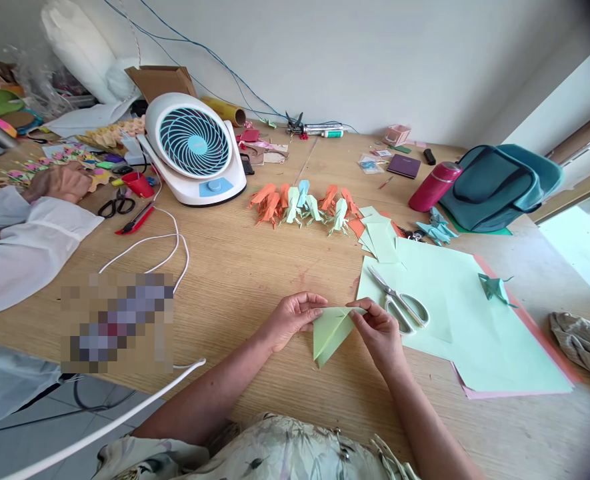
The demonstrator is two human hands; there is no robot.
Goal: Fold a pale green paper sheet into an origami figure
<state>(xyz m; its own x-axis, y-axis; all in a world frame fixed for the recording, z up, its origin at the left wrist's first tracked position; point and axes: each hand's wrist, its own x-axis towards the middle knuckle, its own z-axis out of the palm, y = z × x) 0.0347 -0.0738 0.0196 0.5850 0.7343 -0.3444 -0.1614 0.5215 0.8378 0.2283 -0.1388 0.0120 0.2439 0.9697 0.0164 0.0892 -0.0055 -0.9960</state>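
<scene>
A pale green sheet of folding paper (332,332), creased and partly folded to a point, is held just above the table edge nearest me. My left hand (295,320) pinches its upper left corner between thumb and fingers. At the upper right corner, my right hand (377,330) grips the paper the same way. White-handled scissors (399,300) lie right beside my right hand, on large light green sheets (465,327). Beyond my hands stands a row of folded paper figures (302,205) in orange, green and blue.
A white fan (195,150) stands at the back left. Black scissors (118,203) and a red cutter (135,220) lie near a co-worker's white sleeve (39,233). Cut green papers (382,237), a pink bottle (435,187) and a teal bag (505,187) are at the right.
</scene>
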